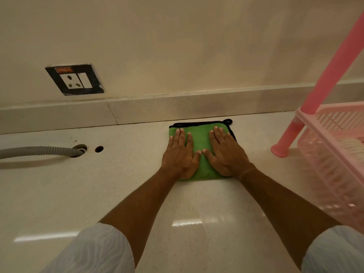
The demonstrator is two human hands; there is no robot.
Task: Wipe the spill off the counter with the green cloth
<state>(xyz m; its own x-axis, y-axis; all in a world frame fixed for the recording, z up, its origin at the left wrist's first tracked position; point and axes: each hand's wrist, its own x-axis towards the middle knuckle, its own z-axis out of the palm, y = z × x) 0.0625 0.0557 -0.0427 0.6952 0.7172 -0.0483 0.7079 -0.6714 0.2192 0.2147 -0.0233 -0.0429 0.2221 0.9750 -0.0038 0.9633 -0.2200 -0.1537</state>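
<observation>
Both forearms are reaching straight out, sleeves pushed up. Left hand (180, 154) and right hand (224, 153) are pressing flat on the cloth (201, 142), fingers extended and slightly spread, thumbs nearly touching, gripping nothing. Cloth is lying folded on the counter (118, 184) near the backsplash (177, 107). Looks soft, light, limp, likely sliding easily on glossy stone; palm pressure is probably better than pinching. No spill visible.

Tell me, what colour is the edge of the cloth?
Black, around the green cloth, seen in the head view.
</observation>
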